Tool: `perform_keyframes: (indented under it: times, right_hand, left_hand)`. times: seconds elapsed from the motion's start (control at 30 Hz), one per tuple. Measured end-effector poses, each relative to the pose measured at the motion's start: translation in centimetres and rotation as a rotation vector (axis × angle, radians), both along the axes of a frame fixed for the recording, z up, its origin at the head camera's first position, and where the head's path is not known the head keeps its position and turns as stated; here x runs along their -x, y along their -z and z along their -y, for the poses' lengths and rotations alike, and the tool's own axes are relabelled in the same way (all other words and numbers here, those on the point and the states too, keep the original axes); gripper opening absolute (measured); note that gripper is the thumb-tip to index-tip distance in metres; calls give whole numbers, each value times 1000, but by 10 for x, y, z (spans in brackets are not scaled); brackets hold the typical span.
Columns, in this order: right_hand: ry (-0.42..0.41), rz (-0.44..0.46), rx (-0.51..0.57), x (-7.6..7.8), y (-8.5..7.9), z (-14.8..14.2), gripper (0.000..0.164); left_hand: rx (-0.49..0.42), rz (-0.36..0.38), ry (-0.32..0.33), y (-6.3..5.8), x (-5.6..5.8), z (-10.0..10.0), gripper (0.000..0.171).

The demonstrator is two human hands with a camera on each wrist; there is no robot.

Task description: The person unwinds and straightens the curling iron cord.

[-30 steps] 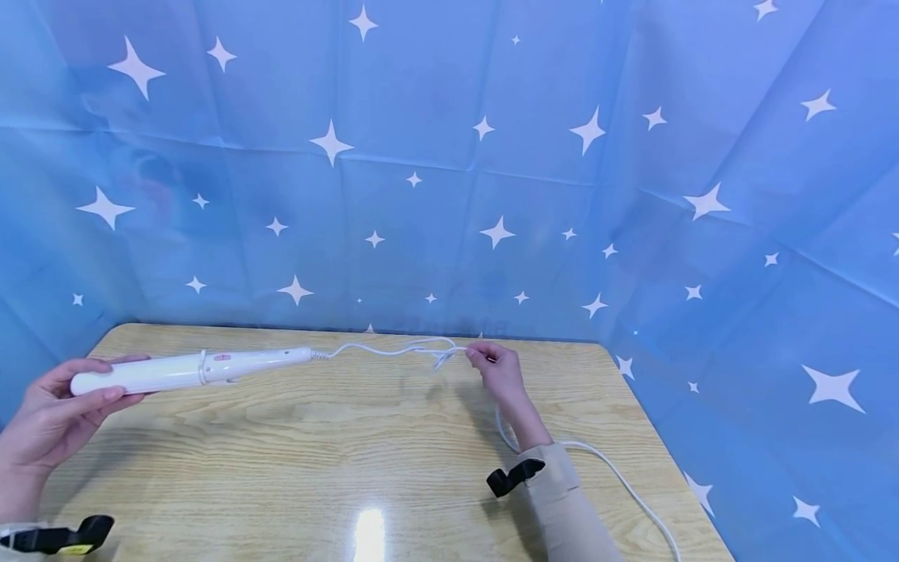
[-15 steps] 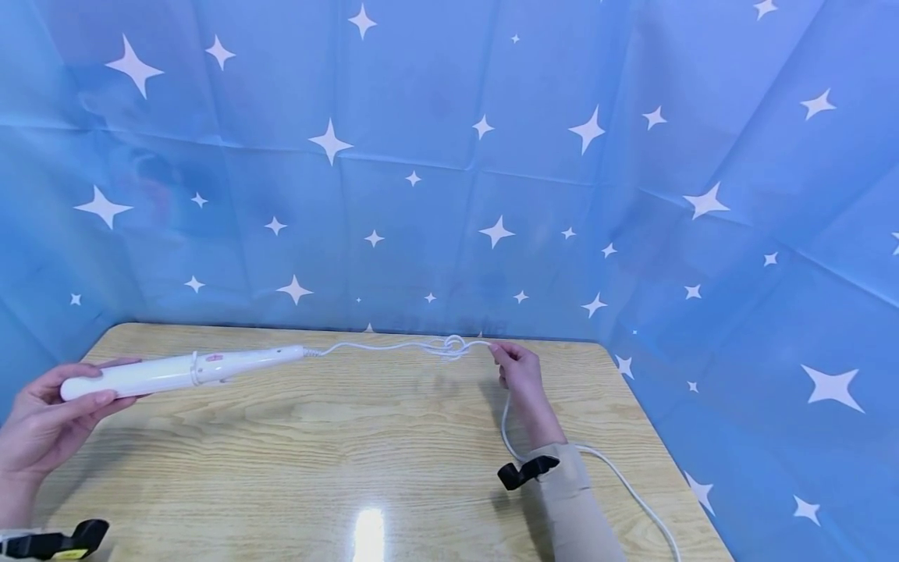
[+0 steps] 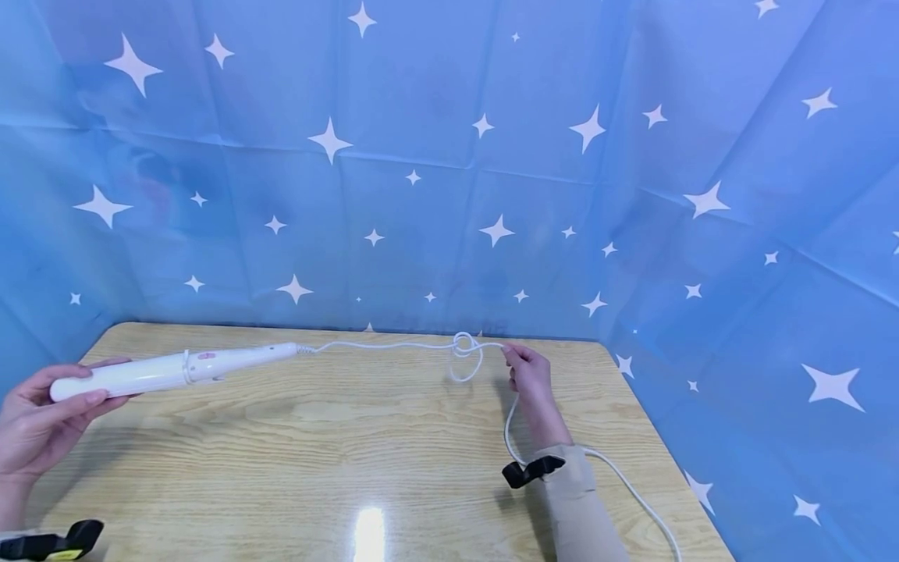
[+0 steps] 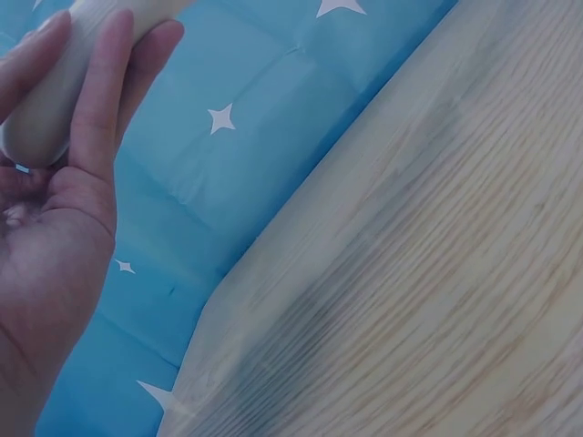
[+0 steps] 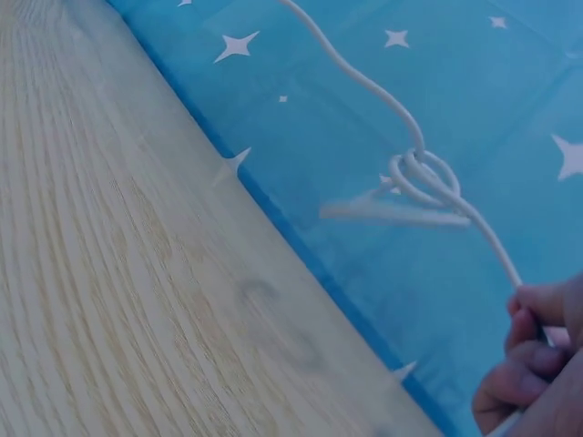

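Observation:
A slim white hair-styling iron (image 3: 154, 375) with a pink switch and a ring round its body is held above the table at the left. My left hand (image 3: 42, 421) grips its rounded end between thumb and fingers, as the left wrist view also shows (image 4: 82, 100). From the tapered end a white cord (image 3: 393, 345) runs almost straight to the right. My right hand (image 3: 530, 378) pinches this cord just past a loose tangle of loops (image 3: 463, 343). In the right wrist view, the loops (image 5: 424, 177) hang between the stretched cord and the fingertips (image 5: 533, 305).
Beyond my right hand the cord continues under the wrist and along the right side of the wooden table (image 3: 316, 460). A blue curtain with white stars (image 3: 421, 203) stands behind the table and along its right side. Each wrist wears a black camera mount (image 3: 534, 471).
My right hand has moved right, drawing the cord straighter, and the tangle has loosened into a wider hanging loop. My left hand has shifted slightly left with the hair-styling iron.

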State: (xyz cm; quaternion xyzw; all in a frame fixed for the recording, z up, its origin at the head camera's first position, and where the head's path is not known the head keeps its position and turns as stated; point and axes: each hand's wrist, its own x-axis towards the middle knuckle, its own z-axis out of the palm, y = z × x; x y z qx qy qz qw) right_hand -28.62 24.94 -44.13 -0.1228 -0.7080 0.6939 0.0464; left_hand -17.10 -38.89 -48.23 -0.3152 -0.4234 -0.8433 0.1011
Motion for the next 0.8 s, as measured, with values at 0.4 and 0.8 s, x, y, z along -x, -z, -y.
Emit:
perform_keyframes:
  times: [0.4,0.8]
  right_hand:
    - [1,34,42,0,7,-21,17]
    - [-212,21,-176,-9,0,-2,28]
  left_hand:
    - [-101,-78,182,-3,-5,5,35]
    - [-78,-86,204,-6,-1,5,38]
